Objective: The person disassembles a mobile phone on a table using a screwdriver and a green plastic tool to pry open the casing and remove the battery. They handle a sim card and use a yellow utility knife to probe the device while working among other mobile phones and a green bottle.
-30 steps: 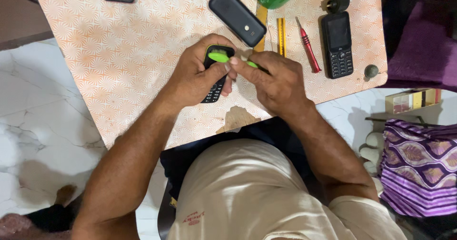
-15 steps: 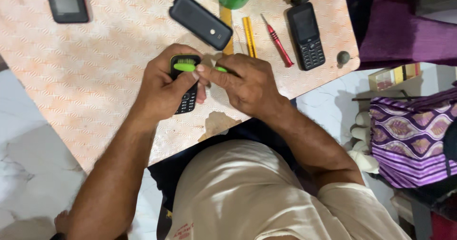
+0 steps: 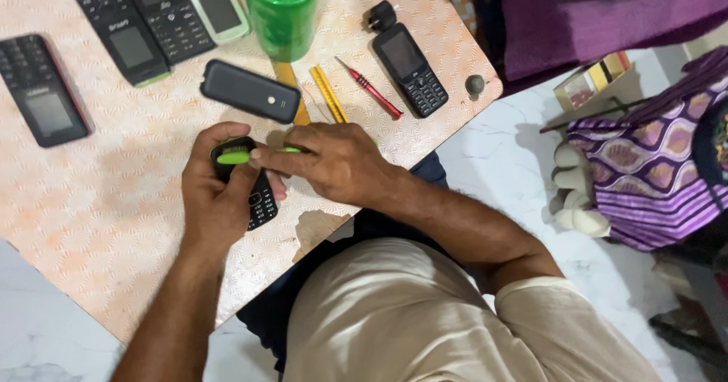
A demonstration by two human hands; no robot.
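Dark blank screen on the black keypad phone (image 3: 410, 70) right of the red screwdriver, grey screens on three phones (image 3: 161, 18) top left, another on the red-edged phone (image 3: 42, 90) far left, small colourful box (image 3: 593, 81) beside the worktop (image 3: 98, 223)

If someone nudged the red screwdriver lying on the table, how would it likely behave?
The red screwdriver is slim and round-handled, so it would probably roll or spin on the smooth table rather than stay put. It looks light and stiff, likely easy to flick. Lying close to the keypad phone, it might bump it.
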